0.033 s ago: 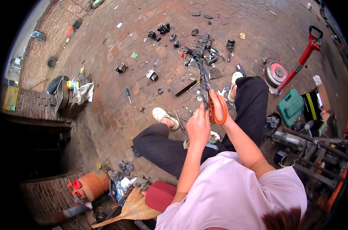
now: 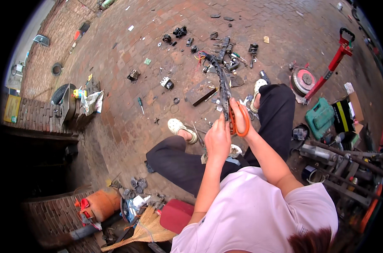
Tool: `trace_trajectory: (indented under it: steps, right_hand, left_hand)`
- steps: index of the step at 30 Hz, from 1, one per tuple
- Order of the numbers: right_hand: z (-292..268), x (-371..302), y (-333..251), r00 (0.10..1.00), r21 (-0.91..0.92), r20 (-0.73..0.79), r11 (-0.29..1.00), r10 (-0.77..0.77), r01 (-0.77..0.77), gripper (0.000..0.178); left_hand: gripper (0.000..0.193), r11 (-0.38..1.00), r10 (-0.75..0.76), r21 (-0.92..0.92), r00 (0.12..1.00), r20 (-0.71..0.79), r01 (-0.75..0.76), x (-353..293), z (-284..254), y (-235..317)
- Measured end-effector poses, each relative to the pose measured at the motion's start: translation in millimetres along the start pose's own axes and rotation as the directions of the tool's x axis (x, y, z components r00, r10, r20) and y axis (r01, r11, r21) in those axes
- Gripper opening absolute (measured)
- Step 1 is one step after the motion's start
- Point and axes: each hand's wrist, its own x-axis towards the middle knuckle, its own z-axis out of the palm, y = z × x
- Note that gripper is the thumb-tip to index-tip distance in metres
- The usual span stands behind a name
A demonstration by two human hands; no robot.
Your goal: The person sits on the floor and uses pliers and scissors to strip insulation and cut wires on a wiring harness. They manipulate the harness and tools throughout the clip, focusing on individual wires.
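Note:
A black-wrapped wiring harness (image 2: 221,80) rises from my hands, with loose coloured wire ends (image 2: 201,57) at its far tip. Its near end is pinched in the closed fingers of my left hand (image 2: 218,138). My right hand (image 2: 243,118) is wrapped around orange-handled scissors (image 2: 244,134), right beside the harness. The blades lie against the harness and are mostly hidden by it and by my fingers. Both hands are close together between my knees, above the brick floor.
Around my feet lie a dark rectangular block (image 2: 204,96), a screwdriver (image 2: 141,105) and several small black parts. At right stand a red jack-like tool (image 2: 331,69), a green case (image 2: 320,118) and metal parts. An orange gas cylinder (image 2: 103,202) and straw broom (image 2: 151,227) are lower left.

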Motion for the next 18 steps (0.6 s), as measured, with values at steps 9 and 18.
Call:
trace_trajectory:
  steps: [9, 18]
  right_hand:
    - [-8, 10, 6, 0.996, 0.010, 0.083, 1.000, 0.014, -0.015, 0.048]
    - [-17, 12, -10, 0.988, 0.083, 0.146, 0.994, 0.051, -0.064, 0.053]
  left_hand:
    - [0.032, 0.992, 0.028, -0.121, 1.000, 0.015, -0.026, -1, -1, -13]
    - [0.034, 0.951, 0.034, -0.310, 0.989, 0.142, 0.011, -5, -9, -27]
